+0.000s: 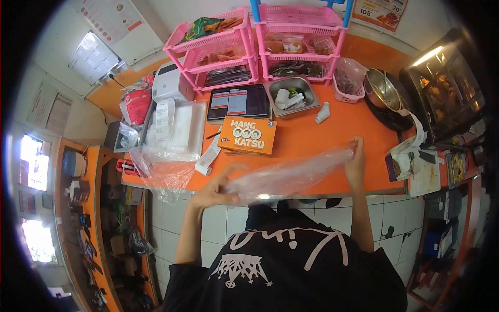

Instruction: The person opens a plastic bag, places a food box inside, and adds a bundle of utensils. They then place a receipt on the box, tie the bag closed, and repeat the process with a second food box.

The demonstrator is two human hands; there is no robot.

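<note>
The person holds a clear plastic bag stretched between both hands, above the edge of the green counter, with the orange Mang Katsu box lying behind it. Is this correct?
Not quite: the counter is orange, not green, as the head view shows. The rest holds: the left hand and right hand stretch the clear plastic bag above its edge, with the Mang Katsu box behind.

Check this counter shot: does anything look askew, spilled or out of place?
One thing: a crumpled clear plastic bag droops over the orange counter's front-left edge. The Mang Katsu box lies slightly skewed. No spill shows. Both hands, left and right, stretch a clear bag.
</note>
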